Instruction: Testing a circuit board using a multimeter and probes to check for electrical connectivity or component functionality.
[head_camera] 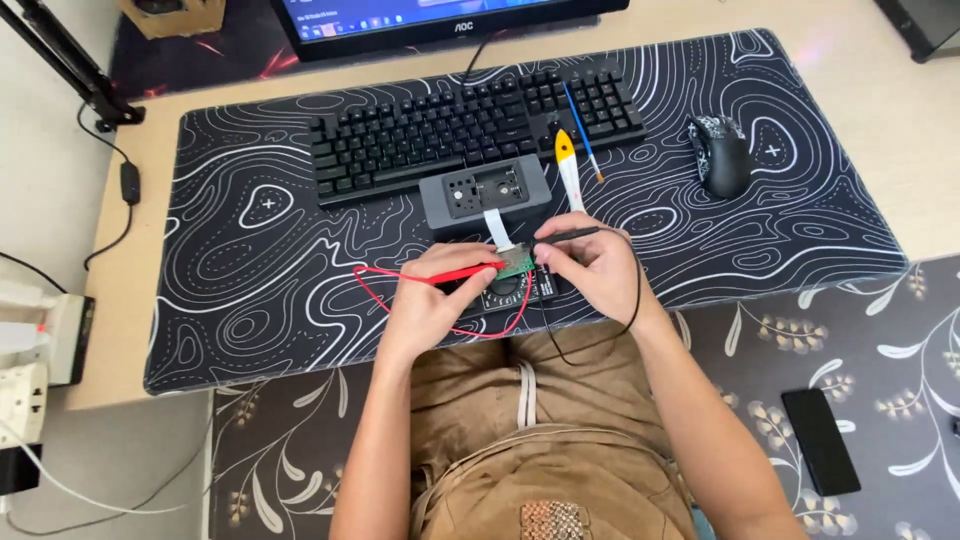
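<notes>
Between our two hands, just at the fingertips of both, we see a small green circuit board (516, 262) joined by a flat white ribbon cable (497, 226) to a grey rectangular device casing (484, 192) lying open just beyond our hands. Our left hand (437, 290) is closed around a slim red test probe (462, 273), whose tip points toward the board from that hand's thumb side, and its thin red lead (440, 322) loops out past the knuckles and curls back beneath the palm. Our right hand (590, 265) pinches a slim black test probe (572, 234) across the top of its fingers, the tip lying at the board's far edge, while the black lead (634, 300) runs down around the outside of that wrist. Under both hands, partly hidden, sits a dark multimeter with a round dial (503, 288). Just beyond the right hand lies a white-handled tool with a yellow tip (567, 165), and beside it a thin blue pen (581, 131) rests on a black mechanical keyboard (470, 128). Well off to the outer side of the right hand sits a black patterned computer mouse (721, 152). All of this rests on a black desk mat with white wavy contour lines (250, 250) covering the pale wooden bench (905, 130). Far past the right elbow, a black phone (820, 441) lies on the patterned floor.
</notes>
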